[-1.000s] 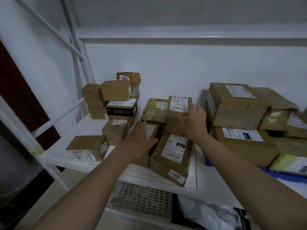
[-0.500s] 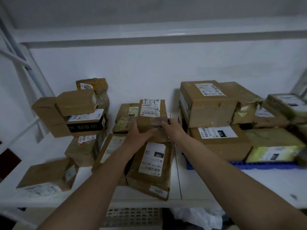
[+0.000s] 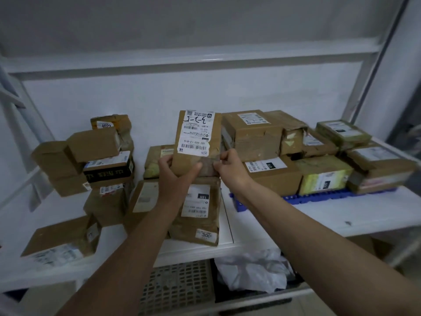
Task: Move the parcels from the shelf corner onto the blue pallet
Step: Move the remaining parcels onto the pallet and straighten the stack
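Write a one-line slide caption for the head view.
Both hands, left and right, lift a labelled brown parcel upright above the shelf-corner pile, beside the stacked blue pallet.

The parcel held upright (image 3: 197,142) carries a white shipping label with a handwritten mark in black at its top, upside down and not clear enough to read, and further down the printed line "502-602-12-B15" above a barcode. The parcel below it (image 3: 197,215) has a white label with a black patch reading "15H", seen upside down, and a small sticker near its lower edge marked "300". At the back left, the topmost small parcel (image 3: 111,123) bears a sticker reading "4023". A box on the pallet stack (image 3: 251,128) shows a label with handwriting that looks like "4-5-29", though it is blurred. The other labels are too small or blurred to read.
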The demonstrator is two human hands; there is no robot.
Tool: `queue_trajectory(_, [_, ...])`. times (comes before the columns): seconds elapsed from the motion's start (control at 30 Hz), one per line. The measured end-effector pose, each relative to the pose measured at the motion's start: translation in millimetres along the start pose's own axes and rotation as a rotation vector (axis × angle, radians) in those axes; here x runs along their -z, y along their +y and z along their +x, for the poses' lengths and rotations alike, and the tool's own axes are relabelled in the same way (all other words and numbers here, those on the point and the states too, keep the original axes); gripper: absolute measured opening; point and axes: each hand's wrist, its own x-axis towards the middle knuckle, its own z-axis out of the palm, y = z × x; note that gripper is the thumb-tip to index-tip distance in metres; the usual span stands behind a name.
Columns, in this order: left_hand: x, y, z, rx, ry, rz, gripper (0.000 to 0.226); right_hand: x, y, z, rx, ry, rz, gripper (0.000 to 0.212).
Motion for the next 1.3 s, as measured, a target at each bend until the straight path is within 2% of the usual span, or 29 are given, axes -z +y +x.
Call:
queue_trajectory(0.23, [-17, 12, -30, -0.061, -0.003, -0.032, 0.06, 27, -8, -33, 0.033, 0.074, -0.004, 0.01])
queue_trajectory(0.43, [-47, 33, -51, -0.068, -0.106, -0.038, 0.065, 67, -9, -44, 0.07, 0.214, 0.003, 0.023])
queue_trajectory(0.57, [-80, 38, -59, -0.068, -0.173, -0.032, 0.063, 96, -3, -43, 0.08, 0.273, 0.0, 0.016])
queue_trajectory(0.73, [-139, 46, -65, -0.132, -0.251, 0.003, 0.074, 149, 12, -33, 0.062, 0.364, -0.071, 0.046])
queue_trajectory(0.87, [-194, 56, -66, -0.126, -0.294, -0.032, 0.064, 206, 18, -14, 0.068, 0.395, -0.087, 0.043])
queue_trajectory(1.1, [-314, 73, -60, -0.123, -0.424, -0.031, 0.072, 321, 37, 36, 0.066, 0.411, 0.048, 0.04])
queue_trajectory(1.23, [-379, 79, -54, -0.113, -0.437, -0.012, 0.055, 382, 54, 66, 0.024, 0.392, 0.091, 0.039])
queue_trajectory(1.3, [-405, 80, -51, -0.086, -0.435, 0.014, 0.054, 409, 61, 81, -0.013, 0.35, 0.083, 0.036])
